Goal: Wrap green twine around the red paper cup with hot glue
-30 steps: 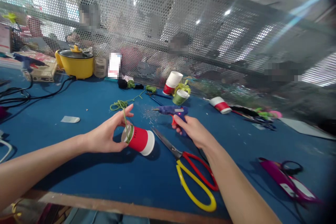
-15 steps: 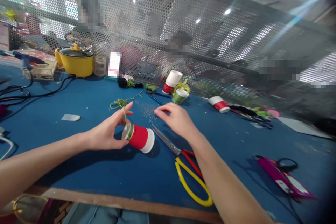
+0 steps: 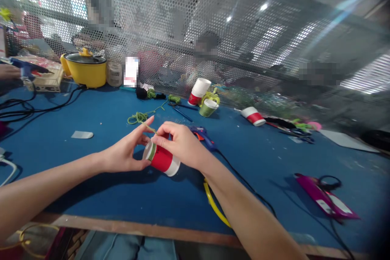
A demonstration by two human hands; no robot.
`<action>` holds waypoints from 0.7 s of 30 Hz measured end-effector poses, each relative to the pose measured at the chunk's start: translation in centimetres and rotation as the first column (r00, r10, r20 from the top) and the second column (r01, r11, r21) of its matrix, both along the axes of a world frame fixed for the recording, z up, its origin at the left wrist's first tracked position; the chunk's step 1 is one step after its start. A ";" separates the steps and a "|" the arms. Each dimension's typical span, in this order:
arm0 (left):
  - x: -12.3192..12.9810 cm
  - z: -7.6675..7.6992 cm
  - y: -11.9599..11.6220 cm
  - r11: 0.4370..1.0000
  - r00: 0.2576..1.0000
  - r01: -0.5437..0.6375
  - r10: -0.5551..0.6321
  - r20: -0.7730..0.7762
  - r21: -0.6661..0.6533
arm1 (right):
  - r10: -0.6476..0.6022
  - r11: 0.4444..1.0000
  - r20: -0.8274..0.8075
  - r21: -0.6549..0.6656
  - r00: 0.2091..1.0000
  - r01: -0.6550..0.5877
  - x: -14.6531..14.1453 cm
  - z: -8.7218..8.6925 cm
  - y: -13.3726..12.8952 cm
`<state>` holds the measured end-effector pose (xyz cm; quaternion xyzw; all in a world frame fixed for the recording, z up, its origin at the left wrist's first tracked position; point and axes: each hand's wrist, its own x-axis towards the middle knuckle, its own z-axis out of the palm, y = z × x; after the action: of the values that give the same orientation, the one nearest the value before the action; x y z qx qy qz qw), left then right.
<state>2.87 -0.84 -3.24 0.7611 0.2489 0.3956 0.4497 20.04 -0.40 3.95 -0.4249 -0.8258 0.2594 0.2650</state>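
My left hand (image 3: pixel 129 148) grips a paper cup (image 3: pixel 163 158) by its base end, thumb below and fingers behind. The cup is white with a red band and lies tilted on its side above the table. Green yarn (image 3: pixel 151 151) is wound round it near the base. My right hand (image 3: pixel 179 142) is closed in a pinch at the yarn, against the top of the cup. From there the strand passes my left fingers to a loose green pile (image 3: pixel 138 118). Beneath my right forearm, the yellow handle of the scissors (image 3: pixel 215 205) shows; their blades are hidden.
A blue glue gun (image 3: pixel 203 137) lies behind my right hand, its cord trailing right. Stacked cups (image 3: pixel 200 89), a green cup (image 3: pixel 209 107) and a lying cup (image 3: pixel 253 116) stand farther back. At left are a yellow pot (image 3: pixel 87 71) and another person's hand (image 3: pixel 9 72) by a second glue gun (image 3: pixel 29 69).
My right hand has moved left to the cup and pinches the yarn there. The blue glue gun behind it has come into sight. Another person's hand has appeared at the left edge.
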 end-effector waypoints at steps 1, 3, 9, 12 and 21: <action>0.0 -0.1 0.0 1.000 1.000 0.004 -0.004 0.005 -0.007 | -0.016 1.000 -0.006 -0.001 1.000 0.016 0.2 -0.1 0.1; 0.0 -0.2 0.1 1.000 1.000 0.009 -0.008 0.014 -0.021 | -0.032 0.999 -0.021 -0.006 0.999 0.032 0.5 -0.4 0.3; -0.1 -0.2 0.1 0.999 1.000 0.013 -0.013 0.014 -0.041 | -0.064 0.998 -0.026 0.012 0.998 0.064 0.8 -1.4 0.8; -0.1 -0.2 0.0 0.999 1.000 0.016 -0.016 0.008 -0.029 | -0.077 0.997 -0.009 0.007 0.997 0.077 0.7 -1.7 1.0; -0.3 -0.1 -0.2 0.999 0.999 -0.005 0.006 -0.032 0.041 | -0.101 0.992 -0.025 -0.079 0.995 0.099 0.6 -2.6 1.4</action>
<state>2.61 -1.02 -3.38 0.7757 0.2500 0.3895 0.4290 20.63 0.97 1.30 -0.4718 -0.7889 0.2839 0.2730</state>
